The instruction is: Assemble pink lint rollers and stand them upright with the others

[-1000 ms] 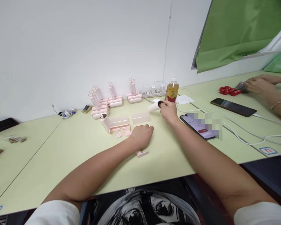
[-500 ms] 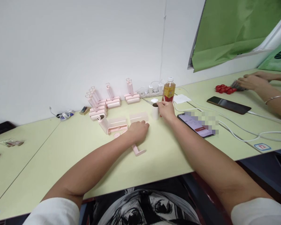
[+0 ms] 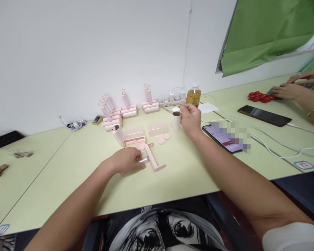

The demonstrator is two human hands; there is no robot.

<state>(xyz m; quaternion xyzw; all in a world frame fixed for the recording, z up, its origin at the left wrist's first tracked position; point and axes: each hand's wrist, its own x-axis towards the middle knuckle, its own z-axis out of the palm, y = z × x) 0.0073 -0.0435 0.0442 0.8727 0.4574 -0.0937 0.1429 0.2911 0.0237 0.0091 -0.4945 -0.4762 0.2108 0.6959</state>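
Observation:
My left hand [image 3: 128, 160] is closed around a small clear plastic piece [image 3: 144, 159] low over the table. Just right of it lies a pink T-shaped lint-roller handle [image 3: 152, 157]. My right hand [image 3: 192, 120] is raised with thumb and fingers pinched beside an upright white paper roll [image 3: 176, 122]; whatever is between the fingertips is hidden. Behind my left hand are another roll [image 3: 117, 135] standing tilted, an open pink case [image 3: 134, 140], a translucent pink cover [image 3: 157, 129] and small round pink caps [image 3: 161, 141].
Several assembled pink lint rollers [image 3: 112, 120] stand along the wall. A drink bottle [image 3: 193, 96], a power strip [image 3: 172, 101] and a lit phone [image 3: 222, 138] are near my right hand. Farther right are a dark phone [image 3: 264, 115], cables, red pieces [image 3: 260, 97] and another person's hands [image 3: 293, 89].
My left hand has moved left and nearer to me, uncovering the pink caps and handle, and now has the clear piece. My right hand has lifted slightly by the roll.

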